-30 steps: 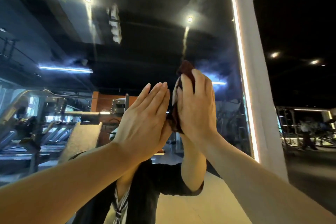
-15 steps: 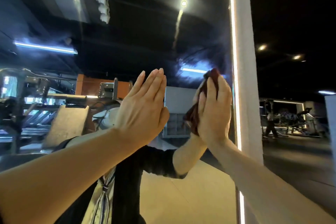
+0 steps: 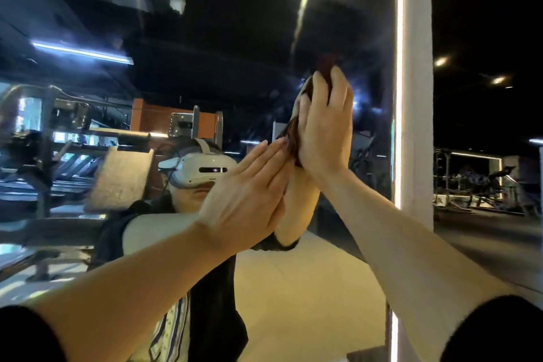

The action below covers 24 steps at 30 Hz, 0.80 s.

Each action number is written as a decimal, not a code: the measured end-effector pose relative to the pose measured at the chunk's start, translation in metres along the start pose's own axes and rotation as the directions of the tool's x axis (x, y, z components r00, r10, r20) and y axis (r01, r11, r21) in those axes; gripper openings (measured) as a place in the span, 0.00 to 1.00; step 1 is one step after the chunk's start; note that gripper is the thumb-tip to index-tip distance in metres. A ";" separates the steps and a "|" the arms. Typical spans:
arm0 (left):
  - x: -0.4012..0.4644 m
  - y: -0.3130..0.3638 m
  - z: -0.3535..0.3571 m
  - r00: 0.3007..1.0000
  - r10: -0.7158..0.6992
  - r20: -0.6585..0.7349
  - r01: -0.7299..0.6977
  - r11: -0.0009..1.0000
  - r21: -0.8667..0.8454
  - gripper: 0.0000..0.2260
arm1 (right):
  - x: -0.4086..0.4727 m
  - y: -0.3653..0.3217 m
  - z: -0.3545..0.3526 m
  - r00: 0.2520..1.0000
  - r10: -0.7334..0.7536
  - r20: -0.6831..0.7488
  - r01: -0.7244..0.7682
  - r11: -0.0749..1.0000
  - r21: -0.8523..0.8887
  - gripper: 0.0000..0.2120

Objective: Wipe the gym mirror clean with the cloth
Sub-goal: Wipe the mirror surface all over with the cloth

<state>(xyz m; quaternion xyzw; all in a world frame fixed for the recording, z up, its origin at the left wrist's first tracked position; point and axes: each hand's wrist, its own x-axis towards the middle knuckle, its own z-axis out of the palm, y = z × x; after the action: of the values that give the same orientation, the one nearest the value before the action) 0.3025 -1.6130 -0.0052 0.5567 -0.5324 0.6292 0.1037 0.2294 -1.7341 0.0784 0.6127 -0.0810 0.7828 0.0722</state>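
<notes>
No text, label, brand, number or sign can be read anywhere in the view. The mirror (image 3: 264,38) gives back only lights, gym machines and a white headset (image 3: 202,169) whose front carries no legible marking. The cloth (image 3: 293,138) is plain dark red, with no print or tag visible.

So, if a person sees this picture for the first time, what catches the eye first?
Two bare hands against the big dark gym mirror: the right hand presses a dark red cloth flat near the glowing white pillar, the left hand rests open beside it.
</notes>
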 end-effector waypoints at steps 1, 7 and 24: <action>-0.014 -0.002 -0.005 1.000 0.004 -0.006 -0.004 0.999 -0.048 0.21 | -0.028 -0.009 -0.003 0.992 -0.113 0.049 0.113 0.994 0.006 0.18; -0.097 -0.061 -0.047 0.995 -0.081 0.050 0.079 0.996 0.041 0.21 | -0.053 -0.004 -0.009 0.853 -0.444 0.273 0.465 0.885 -0.016 0.19; -0.168 -0.127 -0.104 0.934 -0.356 -0.019 0.355 0.922 0.157 0.27 | -0.010 -0.122 0.029 0.976 -0.149 0.159 0.131 0.985 0.115 0.17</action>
<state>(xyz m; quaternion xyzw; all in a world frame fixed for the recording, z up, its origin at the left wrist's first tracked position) 0.3930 -1.4013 -0.0517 0.6537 -0.3716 0.6372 0.1689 0.2854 -1.6219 0.0802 0.6833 -0.0026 0.7248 0.0881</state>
